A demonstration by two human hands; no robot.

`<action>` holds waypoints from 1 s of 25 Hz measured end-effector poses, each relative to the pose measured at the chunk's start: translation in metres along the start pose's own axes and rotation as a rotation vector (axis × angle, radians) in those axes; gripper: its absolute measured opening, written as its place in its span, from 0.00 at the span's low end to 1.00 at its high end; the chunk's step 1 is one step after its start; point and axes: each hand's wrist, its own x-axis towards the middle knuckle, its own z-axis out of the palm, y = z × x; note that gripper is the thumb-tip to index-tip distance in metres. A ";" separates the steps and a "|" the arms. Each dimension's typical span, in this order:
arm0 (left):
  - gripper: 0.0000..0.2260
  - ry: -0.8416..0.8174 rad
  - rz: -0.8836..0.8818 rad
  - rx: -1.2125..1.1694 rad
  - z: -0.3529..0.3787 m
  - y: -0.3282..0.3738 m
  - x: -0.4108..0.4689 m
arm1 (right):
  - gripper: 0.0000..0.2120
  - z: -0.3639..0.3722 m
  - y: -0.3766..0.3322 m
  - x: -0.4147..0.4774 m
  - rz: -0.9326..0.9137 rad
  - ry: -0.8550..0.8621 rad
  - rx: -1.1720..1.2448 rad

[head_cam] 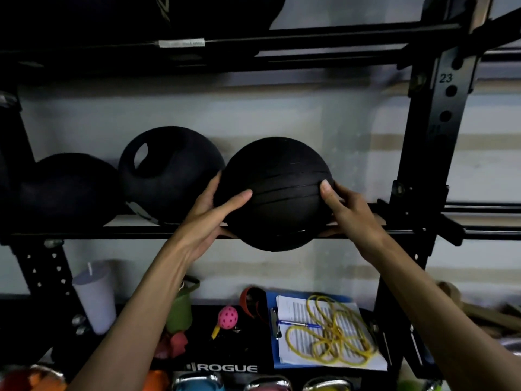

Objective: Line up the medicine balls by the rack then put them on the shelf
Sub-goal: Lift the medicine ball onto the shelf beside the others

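Here your left hand and right hand grasp the grooved medicine ball at frame centre, against the shelf rail.

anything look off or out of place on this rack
The ball, held by the left hand and right hand, overhangs the shelf: its underside hangs below the front edge, so it isn't seated yet. Lower down, a yellow cord lies tangled on a clipboard.

Black medicine balls, yellow cord, pink dotted ball, blue clipboard
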 end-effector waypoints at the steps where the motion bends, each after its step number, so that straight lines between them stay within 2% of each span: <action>1: 0.32 -0.016 -0.021 0.013 -0.003 0.001 0.005 | 0.21 0.001 0.001 0.006 0.014 0.007 -0.026; 4: 0.30 0.025 -0.072 0.082 -0.003 0.007 0.021 | 0.40 0.001 0.003 0.033 0.030 0.053 -0.207; 5: 0.29 0.067 -0.075 0.142 -0.001 0.009 0.029 | 0.42 0.000 0.003 0.041 0.025 0.077 -0.265; 9: 0.33 0.253 -0.012 0.282 0.001 0.004 0.064 | 0.30 0.012 0.011 0.058 -0.084 0.096 -0.229; 12: 0.27 0.374 0.067 0.298 0.002 -0.005 0.084 | 0.36 0.027 0.034 0.068 -0.167 0.139 -0.256; 15: 0.31 0.439 0.082 0.313 0.010 -0.012 0.095 | 0.39 0.027 0.039 0.082 -0.164 0.171 -0.277; 17: 0.41 0.406 0.040 0.307 0.016 -0.020 0.099 | 0.36 0.022 0.037 0.088 -0.126 0.181 -0.229; 19: 0.46 0.299 0.020 0.325 0.020 -0.032 0.099 | 0.28 0.016 0.044 0.090 -0.051 0.197 -0.200; 22: 0.44 0.153 0.073 0.440 0.028 -0.047 0.099 | 0.25 0.013 0.074 0.093 0.064 0.230 -0.196; 25: 0.41 0.155 0.108 0.594 0.038 -0.053 0.113 | 0.25 0.014 0.089 0.094 0.083 0.270 -0.153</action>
